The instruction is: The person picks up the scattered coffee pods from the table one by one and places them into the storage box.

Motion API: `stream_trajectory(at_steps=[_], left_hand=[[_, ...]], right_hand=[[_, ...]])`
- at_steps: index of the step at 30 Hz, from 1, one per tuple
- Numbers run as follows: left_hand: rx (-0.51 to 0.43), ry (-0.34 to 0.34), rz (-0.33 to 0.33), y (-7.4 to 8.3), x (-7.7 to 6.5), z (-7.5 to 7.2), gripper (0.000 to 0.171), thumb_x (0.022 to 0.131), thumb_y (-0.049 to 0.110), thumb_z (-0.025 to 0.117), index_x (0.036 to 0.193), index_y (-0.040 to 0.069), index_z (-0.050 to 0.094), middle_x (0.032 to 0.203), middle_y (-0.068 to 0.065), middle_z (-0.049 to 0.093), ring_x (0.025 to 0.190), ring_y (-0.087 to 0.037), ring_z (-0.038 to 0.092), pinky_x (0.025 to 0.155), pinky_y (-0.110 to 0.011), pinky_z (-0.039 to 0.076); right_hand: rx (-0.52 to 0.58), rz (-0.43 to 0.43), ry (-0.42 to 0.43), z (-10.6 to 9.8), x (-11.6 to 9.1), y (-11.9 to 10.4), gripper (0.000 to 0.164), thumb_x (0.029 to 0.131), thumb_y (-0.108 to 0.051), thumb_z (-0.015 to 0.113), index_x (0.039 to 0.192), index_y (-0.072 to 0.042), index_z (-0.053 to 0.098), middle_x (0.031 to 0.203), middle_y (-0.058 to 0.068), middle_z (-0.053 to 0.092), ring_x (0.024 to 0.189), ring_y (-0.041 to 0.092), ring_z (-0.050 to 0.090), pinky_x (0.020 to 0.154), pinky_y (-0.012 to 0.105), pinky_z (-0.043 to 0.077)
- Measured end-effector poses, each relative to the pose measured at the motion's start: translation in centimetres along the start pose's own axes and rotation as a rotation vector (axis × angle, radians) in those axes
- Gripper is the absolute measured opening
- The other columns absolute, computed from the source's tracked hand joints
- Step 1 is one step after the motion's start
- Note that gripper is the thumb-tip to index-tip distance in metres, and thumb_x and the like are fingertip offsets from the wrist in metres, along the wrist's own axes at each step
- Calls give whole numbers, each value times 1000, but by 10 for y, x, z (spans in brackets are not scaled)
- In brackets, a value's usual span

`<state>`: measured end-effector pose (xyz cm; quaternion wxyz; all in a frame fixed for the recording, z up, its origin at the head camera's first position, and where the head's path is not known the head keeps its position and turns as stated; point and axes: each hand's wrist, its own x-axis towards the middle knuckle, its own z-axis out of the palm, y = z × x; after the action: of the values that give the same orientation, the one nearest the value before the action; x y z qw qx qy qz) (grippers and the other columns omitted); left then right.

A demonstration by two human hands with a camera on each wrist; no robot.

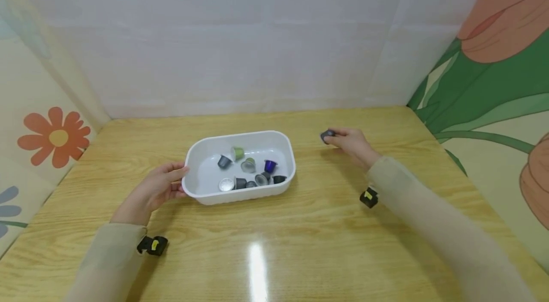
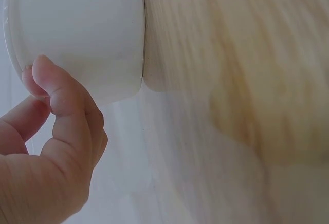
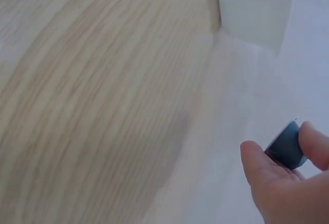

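A white plastic basin [image 1: 240, 195] with rounded corners stands on the table, and several coffee capsules lie inside it. Among them are a green capsule [image 1: 238, 153], a purple-blue capsule [image 1: 270, 166] and a grey capsule [image 1: 224, 162]; others sit along the near wall. My left hand [image 1: 160, 185] grips the basin's left rim between thumb and fingers. Off to the basin's right, my right hand [image 1: 352, 145] pinches a dark grey coffee capsule [image 3: 287, 147] between thumb and fingers, above the table.
The wood-grain table [image 1: 300, 245] reaches back to a white wall covering [image 1: 257, 54]. Printed flower panels flank it, with a red flower [image 1: 55, 137] at left and green leaves [image 1: 493, 83] at right. Each wrist wears a small black device [image 1: 369, 197].
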<state>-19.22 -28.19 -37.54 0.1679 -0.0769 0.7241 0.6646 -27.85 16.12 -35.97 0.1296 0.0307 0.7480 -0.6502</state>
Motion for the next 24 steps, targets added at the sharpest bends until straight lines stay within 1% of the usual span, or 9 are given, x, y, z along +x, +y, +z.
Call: stream_trajectory(at_steps=[5, 12, 16, 24], left_hand=[[-16, -5, -2, -2, 0, 0, 39, 103, 19, 49, 131, -5, 34, 86, -1, 58, 66, -11, 60, 61, -24, 56], [12, 5, -2, -2, 0, 0, 41, 104, 20, 48, 132, -5, 34, 88, -1, 58, 67, -11, 60, 63, -24, 56], [7, -4, 0, -1, -1, 0, 42, 103, 20, 48, 133, -6, 33, 87, -1, 59, 67, -11, 60, 63, -24, 56], [12, 5, -5, 1, -2, 1, 40, 104, 21, 48, 131, -4, 35, 86, 0, 59, 66, -10, 60, 62, -22, 56]], right_hand=[[30, 1, -25, 5, -2, -3, 53, 99, -4, 55, 147, 5, 34, 147, 25, 37, 132, 35, 41, 108, 41, 37], [59, -7, -33, 13, -2, -7, 52, 98, -2, 55, 146, 5, 35, 145, 25, 39, 131, 36, 43, 107, 40, 38], [98, -15, -51, 18, -2, -8, 52, 98, 1, 54, 145, 6, 34, 145, 26, 39, 131, 37, 43, 107, 41, 38], [122, -29, -97, 30, -2, -13, 52, 99, 1, 53, 146, 6, 33, 145, 26, 40, 130, 37, 43, 107, 42, 38]])
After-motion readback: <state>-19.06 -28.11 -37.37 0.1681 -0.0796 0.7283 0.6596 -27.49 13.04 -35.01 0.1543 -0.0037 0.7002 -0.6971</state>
